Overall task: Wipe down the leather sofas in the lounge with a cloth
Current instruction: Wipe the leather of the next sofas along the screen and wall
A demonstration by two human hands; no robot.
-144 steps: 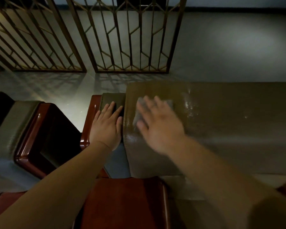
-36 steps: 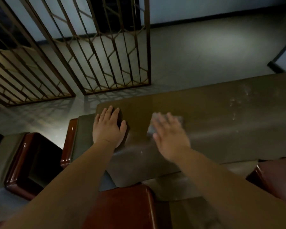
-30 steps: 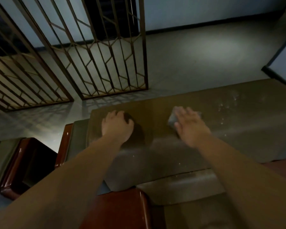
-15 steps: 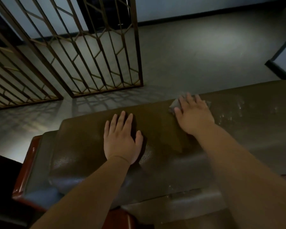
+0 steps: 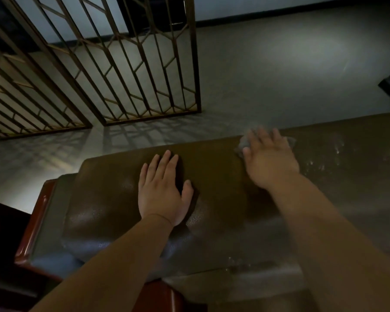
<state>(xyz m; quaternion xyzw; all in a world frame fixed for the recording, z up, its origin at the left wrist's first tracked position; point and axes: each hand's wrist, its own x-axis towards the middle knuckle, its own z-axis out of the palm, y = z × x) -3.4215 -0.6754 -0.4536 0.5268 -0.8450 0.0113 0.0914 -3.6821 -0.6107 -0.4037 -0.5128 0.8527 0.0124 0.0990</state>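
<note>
Moved further right, the cloth is pressed flat under the right hand; fingers straight. Next, the spotted sofa top is wiped.

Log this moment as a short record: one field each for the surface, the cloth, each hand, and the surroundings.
surface: top of the brown leather sofa back, with pale specks toward its right end
cloth: grey cloth, mostly hidden under the right hand, near the sofa back's far edge
right hand: right hand flat, fingers spread, pressing the cloth onto the leather; slightly blurred
left hand: left hand flat on the leather, holding nothing
surroundings: reddish wooden armrest at the sofa's left end; metal lattice screen standing on the grey floor beyond
</note>
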